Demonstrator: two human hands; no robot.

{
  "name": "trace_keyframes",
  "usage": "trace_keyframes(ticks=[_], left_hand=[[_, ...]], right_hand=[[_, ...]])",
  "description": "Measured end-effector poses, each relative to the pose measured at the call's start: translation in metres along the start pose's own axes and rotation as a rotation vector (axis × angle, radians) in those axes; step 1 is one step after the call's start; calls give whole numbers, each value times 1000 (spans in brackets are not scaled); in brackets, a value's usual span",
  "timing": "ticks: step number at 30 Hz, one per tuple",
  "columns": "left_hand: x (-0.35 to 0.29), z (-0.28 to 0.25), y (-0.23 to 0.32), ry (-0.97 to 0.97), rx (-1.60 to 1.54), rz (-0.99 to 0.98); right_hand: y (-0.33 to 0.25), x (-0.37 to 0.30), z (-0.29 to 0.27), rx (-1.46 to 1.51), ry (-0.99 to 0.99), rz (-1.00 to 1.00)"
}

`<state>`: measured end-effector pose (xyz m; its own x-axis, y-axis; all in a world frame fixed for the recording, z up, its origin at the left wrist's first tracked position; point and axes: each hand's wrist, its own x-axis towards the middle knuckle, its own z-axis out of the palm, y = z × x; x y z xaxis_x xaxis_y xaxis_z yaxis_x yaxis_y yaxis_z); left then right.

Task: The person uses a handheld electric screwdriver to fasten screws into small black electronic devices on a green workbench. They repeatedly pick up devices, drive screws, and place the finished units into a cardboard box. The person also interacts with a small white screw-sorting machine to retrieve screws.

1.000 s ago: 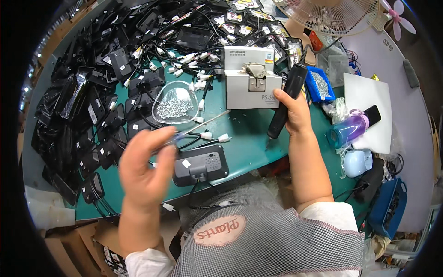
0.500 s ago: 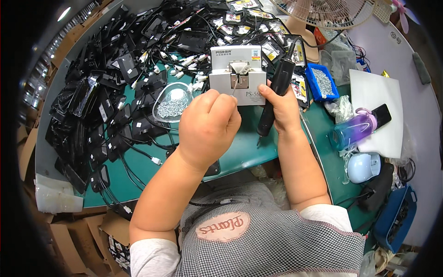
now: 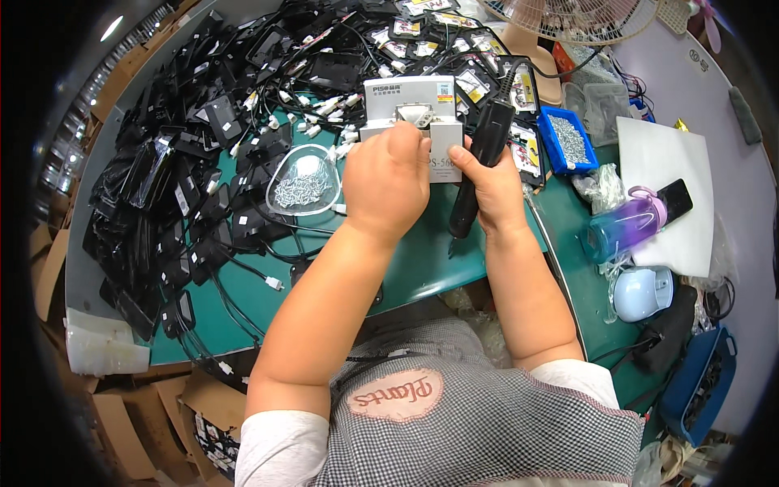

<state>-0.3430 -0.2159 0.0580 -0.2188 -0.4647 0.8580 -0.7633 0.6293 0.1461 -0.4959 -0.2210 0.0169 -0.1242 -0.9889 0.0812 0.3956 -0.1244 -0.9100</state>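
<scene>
My left hand [image 3: 388, 183] is closed in a fist in front of a silver-grey screw feeder [image 3: 410, 91]. Its fingers cover the feeder's front slot and hide most of what they grip; half a second ago a thin metal tool showed between the fist and the slot. My right hand [image 3: 495, 183] is wrapped round a black electric screwdriver [image 3: 489, 138], its bit pointing down toward me. The right thumb lies at the feeder's right edge. Left of my left hand stands a clear dish [image 3: 304, 180] of small silver screws.
Black plastic housings [image 3: 219, 118] with cables and white connectors are heaped left and behind. At right are a blue screw tray [image 3: 566, 140], a purple-blue bottle [image 3: 621, 231], a phone [image 3: 675, 200] and a light-blue rounded object [image 3: 641, 294]. A fan [image 3: 576, 20] stands at the back.
My left fist has moved up and slightly right, closer to the feeder, and now covers its slot. The feeder sits slightly further left in view. My right hand still grips the screwdriver.
</scene>
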Motion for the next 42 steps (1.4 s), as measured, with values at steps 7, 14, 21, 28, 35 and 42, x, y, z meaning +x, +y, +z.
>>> trace_keyframes(ticks=[7, 14, 21, 28, 35, 42], left_hand=[[2, 1, 0, -15, 38, -54], [12, 4, 2, -13, 21, -148], [9, 5, -6, 91, 24, 29], [7, 7, -4, 79, 10, -16], [5, 12, -12, 83, 32, -26], [3, 13, -13, 66, 47, -51]], right_hand=[[1, -3, 3, -16, 16, -14], [1, -4, 5, -1, 19, -10], [8, -1, 1, 0, -1, -21], [7, -2, 0, 1, -15, -4], [4, -1, 4, 7, -13, -27], [5, -3, 4, -19, 9, -26]])
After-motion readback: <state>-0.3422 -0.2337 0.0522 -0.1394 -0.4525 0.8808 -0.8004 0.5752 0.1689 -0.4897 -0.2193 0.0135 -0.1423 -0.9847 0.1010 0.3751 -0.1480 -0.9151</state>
